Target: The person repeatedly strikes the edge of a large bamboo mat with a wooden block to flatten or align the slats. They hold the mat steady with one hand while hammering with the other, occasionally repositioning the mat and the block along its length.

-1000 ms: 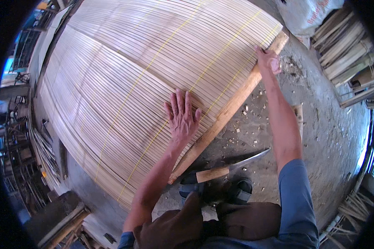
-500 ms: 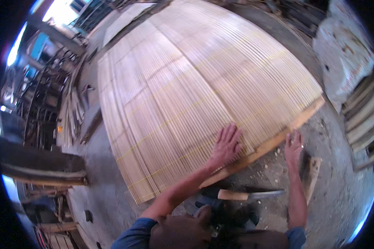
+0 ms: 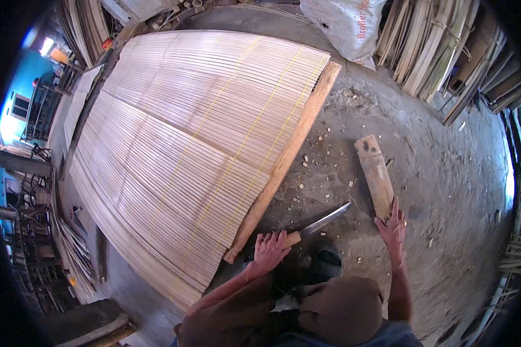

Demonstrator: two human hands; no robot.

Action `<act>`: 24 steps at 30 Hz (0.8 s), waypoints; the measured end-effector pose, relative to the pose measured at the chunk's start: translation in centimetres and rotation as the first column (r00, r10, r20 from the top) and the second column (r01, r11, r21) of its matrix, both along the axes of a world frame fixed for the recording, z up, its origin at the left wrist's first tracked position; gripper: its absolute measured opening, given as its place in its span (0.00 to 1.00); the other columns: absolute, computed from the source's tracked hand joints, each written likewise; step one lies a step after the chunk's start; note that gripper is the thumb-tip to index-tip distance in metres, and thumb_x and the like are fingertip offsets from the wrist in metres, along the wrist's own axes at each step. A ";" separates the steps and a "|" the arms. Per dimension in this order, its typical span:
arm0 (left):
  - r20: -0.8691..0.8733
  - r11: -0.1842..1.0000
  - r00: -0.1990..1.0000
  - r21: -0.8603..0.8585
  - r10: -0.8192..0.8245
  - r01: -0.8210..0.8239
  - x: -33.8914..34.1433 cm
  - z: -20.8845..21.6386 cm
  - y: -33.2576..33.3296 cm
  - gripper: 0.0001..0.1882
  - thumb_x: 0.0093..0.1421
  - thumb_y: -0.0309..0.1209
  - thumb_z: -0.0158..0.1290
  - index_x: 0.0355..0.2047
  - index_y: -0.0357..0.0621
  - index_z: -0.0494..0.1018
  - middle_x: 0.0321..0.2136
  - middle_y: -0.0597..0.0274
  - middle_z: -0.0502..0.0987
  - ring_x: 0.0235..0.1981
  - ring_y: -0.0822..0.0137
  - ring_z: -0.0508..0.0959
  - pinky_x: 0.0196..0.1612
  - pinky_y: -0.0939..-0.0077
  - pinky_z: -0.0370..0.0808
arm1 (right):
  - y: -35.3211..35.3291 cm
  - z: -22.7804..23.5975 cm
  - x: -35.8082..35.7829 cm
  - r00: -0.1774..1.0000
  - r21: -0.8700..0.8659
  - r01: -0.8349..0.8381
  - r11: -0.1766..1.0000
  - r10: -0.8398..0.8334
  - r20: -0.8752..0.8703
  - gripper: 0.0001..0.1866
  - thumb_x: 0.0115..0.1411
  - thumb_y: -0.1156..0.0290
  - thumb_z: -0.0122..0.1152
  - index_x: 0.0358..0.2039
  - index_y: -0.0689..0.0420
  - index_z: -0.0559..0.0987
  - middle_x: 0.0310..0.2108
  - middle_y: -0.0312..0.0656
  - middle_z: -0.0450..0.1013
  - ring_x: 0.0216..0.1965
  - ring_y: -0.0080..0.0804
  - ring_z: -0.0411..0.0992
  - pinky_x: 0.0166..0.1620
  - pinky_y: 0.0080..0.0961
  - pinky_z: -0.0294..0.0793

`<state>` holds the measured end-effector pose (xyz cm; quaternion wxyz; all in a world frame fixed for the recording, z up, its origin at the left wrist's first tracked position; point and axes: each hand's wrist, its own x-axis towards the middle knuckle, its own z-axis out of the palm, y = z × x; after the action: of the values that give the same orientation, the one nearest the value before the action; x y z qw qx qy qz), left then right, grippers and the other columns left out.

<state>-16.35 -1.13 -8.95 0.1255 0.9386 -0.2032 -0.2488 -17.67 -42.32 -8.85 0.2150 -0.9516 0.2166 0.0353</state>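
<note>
A long knife has a pale wooden handle [image 3: 292, 239] and a bare steel blade [image 3: 328, 218] that points up and to the right. My left hand [image 3: 269, 254] is closed round the butt of its handle, beside the slatted mat's near corner. Over to the right, my right hand [image 3: 393, 230] grips the lower end of a split bamboo piece [image 3: 377, 182], thumb on one side and fingers on the other. The large pale mat of thin slats [image 3: 173, 133], stitched with yellow cord, lies on the floor at left. A wooden batten [image 3: 286, 159] runs along its right edge.
Small wood chips [image 3: 324, 141] litter the concrete floor [image 3: 446, 191]. A white sack [image 3: 350, 26] and bundles of bamboo strips [image 3: 419, 46] stand at the far right. A dark sandal [image 3: 326, 263] shows just in front of me.
My left hand has left the mat and taken the knife's handle. My right hand has moved from near the batten to the bamboo piece. The view has turned to the right.
</note>
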 end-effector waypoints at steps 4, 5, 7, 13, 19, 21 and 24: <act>-0.111 1.000 0.994 0.012 -0.008 0.010 1.1 0.3 0.5 0.30 0.60 0.44 0.59 0.56 0.42 0.66 0.48 0.49 0.77 0.49 0.45 0.78 0.51 0.47 0.72 | -0.5 1.7 1.2 0.993 0.170 -0.017 0.985 0.037 -0.112 0.56 0.51 0.62 0.74 0.74 0.54 0.49 0.60 0.57 0.68 0.59 0.56 0.68 0.59 0.47 0.69; -0.226 1.000 0.974 0.009 0.020 -0.019 2.4 2.5 -0.6 0.29 0.60 0.43 0.59 0.56 0.42 0.66 0.46 0.48 0.78 0.47 0.44 0.79 0.49 0.48 0.74 | -1.1 2.4 1.1 0.985 0.228 0.019 0.974 0.021 -0.171 0.56 0.51 0.62 0.74 0.74 0.54 0.49 0.61 0.57 0.67 0.59 0.56 0.68 0.59 0.46 0.69; -0.320 0.989 0.940 -0.052 0.117 -0.140 3.2 4.9 -0.7 0.27 0.61 0.41 0.59 0.55 0.42 0.67 0.41 0.47 0.79 0.41 0.45 0.80 0.45 0.51 0.75 | -0.9 3.4 0.8 0.993 0.418 0.036 0.908 0.015 -0.117 0.53 0.54 0.63 0.71 0.74 0.54 0.49 0.63 0.56 0.65 0.62 0.52 0.66 0.61 0.43 0.69; -0.390 0.578 0.724 -0.436 0.569 -0.689 3.0 9.2 4.8 0.21 0.64 0.42 0.57 0.50 0.41 0.70 0.30 0.58 0.77 0.30 0.66 0.77 0.35 0.69 0.74 | 4.6 3.3 0.9 0.979 0.872 0.042 0.488 -0.194 0.061 0.45 0.62 0.64 0.62 0.74 0.54 0.50 0.66 0.50 0.62 0.63 0.40 0.64 0.62 0.35 0.67; -0.560 0.308 0.531 -0.447 0.636 -0.840 4.6 6.9 9.4 0.18 0.71 0.43 0.50 0.45 0.39 0.70 0.22 0.68 0.70 0.19 0.76 0.69 0.24 0.78 0.68 | 13.3 1.7 1.2 0.917 0.967 0.071 0.245 -0.397 0.034 0.45 0.62 0.67 0.62 0.74 0.55 0.48 0.64 0.47 0.62 0.62 0.37 0.64 0.61 0.34 0.68; -0.509 0.342 0.558 -0.459 0.656 -0.820 5.0 6.2 10.1 0.18 0.71 0.44 0.50 0.43 0.39 0.70 0.22 0.68 0.70 0.19 0.76 0.69 0.23 0.78 0.68 | 15.4 -0.7 1.6 0.901 0.967 0.041 0.252 -0.427 0.073 0.46 0.62 0.69 0.63 0.74 0.53 0.47 0.64 0.46 0.62 0.61 0.37 0.65 0.61 0.34 0.67; -0.365 0.526 0.749 -0.544 0.553 -0.654 8.3 5.5 8.2 0.18 0.72 0.44 0.50 0.40 0.37 0.70 0.22 0.63 0.72 0.20 0.74 0.71 0.22 0.75 0.70 | 16.0 -0.1 2.4 0.879 0.960 0.130 0.248 -0.477 0.004 0.45 0.63 0.66 0.63 0.74 0.53 0.48 0.66 0.46 0.60 0.62 0.38 0.64 0.62 0.33 0.66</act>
<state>-8.01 7.05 -3.42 0.5314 0.8262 0.0727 -0.1723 -15.24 -26.27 -8.95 0.7591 -0.5760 0.3016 -0.0307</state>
